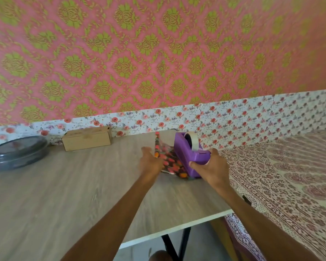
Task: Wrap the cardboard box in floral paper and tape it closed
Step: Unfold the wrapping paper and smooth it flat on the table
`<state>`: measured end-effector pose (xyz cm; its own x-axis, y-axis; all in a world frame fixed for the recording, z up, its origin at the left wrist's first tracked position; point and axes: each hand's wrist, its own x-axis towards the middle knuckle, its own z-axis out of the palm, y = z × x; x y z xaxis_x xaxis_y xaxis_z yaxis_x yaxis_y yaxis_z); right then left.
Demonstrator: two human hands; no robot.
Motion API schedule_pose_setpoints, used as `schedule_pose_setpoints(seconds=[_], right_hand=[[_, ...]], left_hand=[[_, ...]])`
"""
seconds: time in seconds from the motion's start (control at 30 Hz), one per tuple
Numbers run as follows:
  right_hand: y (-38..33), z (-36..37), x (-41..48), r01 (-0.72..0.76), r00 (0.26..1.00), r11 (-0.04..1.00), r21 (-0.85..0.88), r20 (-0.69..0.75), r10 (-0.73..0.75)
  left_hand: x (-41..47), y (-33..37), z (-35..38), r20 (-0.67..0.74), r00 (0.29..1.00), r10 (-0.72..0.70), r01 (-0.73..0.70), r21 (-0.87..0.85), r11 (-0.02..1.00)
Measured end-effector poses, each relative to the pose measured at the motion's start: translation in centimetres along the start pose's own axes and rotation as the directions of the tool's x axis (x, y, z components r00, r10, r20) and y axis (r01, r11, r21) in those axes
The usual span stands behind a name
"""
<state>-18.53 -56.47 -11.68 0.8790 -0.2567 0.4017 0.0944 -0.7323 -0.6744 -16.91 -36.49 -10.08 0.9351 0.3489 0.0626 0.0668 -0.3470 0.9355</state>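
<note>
Right hand (213,166) curled around purple tape dispenser (186,149); left hand (151,161) beside it on floral paper (168,161), grip unclear; cardboard box (87,138) well left.

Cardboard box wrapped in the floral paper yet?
No, the cardboard box sits bare, apart from the floral paper.

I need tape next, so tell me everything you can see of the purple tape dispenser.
The tape dispenser is purple and plastic-looking, with a roll of pale tape seated upright in its top. It is near the wooden table's right edge, its left side against the floral paper. The right hand grips its near end. Whether its base rests on the table is unclear.
</note>
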Motion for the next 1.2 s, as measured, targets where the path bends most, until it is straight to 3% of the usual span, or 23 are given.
schedule_pose_setpoints(seconds=[0.1, 0.33, 0.5, 0.67, 0.77, 0.83, 0.93, 0.97, 1.03, 1.1, 1.2], right_hand=[[-0.3, -0.3, 0.2, 0.01, 1.0, 1.0, -0.021, -0.028, -0.01], [-0.6, -0.5, -1.1, 0.011, 1.0, 0.999, -0.043, -0.024, -0.012], [-0.4, 0.4, -2.2, 0.029, 0.999, 0.996, -0.086, -0.018, -0.031], [-0.9, -0.1, -1.8, 0.048, 0.996, 0.974, -0.222, 0.082, -0.03], [-2.3, 0.3, -2.8, 0.233, 0.965, 0.9, -0.368, -0.026, -0.26], [-4.5, 0.9, -4.0, 0.414, 0.895, 0.86, -0.299, -0.037, -0.444], [-7.7, 2.5, -6.0, 0.53, 0.816, 0.848, 0.021, 0.261, -0.517], [-8.4, 3.4, -6.4, 0.576, 0.754, 0.815, 0.055, 0.349, -0.556], [-9.5, 5.7, -7.1, 0.708, 0.652, 0.706, -0.004, 0.387, -0.652], [-10.6, 7.8, -7.6, 0.74, 0.64, 0.673, 0.007, 0.303, -0.706], [-12.9, 9.2, -8.3, 0.642, 0.726, 0.752, 0.146, 0.198, -0.658]], left_hand=[[-0.2, 0.1, -2.7, -0.144, 0.964, 0.223, -0.201, 0.152, 0.968], [-0.3, -1.3, -7.9, 0.004, 0.991, 0.134, -0.134, 0.054, 0.989], [-0.9, -3.5, -9.9, -0.016, 0.996, 0.092, -0.092, 0.012, 0.996], [-0.9, -5.0, -11.3, 0.022, 0.999, 0.038, -0.037, -0.026, 0.999], [-1.2, -5.5, -12.0, 0.026, 1.0, 0.011, -0.008, -0.08, 0.997], [-1.6, -5.8, -12.8, 0.02, 1.0, 0.017, -0.015, -0.115, 0.993], [-2.0, -6.3, -14.9, -0.002, 1.0, -0.008, 0.007, -0.18, 0.984], [-2.1, -6.3, -15.6, 0.001, 0.999, -0.04, 0.039, -0.225, 0.974], [-2.3, -6.3, -17.4, 0.016, 0.997, -0.073, 0.074, -0.314, 0.947], [-2.6, -6.1, -19.4, 0.01, 0.998, -0.066, 0.065, -0.379, 0.923], [-2.7, -6.2, -21.9, 0.003, 1.0, -0.017, 0.016, -0.572, 0.82]])
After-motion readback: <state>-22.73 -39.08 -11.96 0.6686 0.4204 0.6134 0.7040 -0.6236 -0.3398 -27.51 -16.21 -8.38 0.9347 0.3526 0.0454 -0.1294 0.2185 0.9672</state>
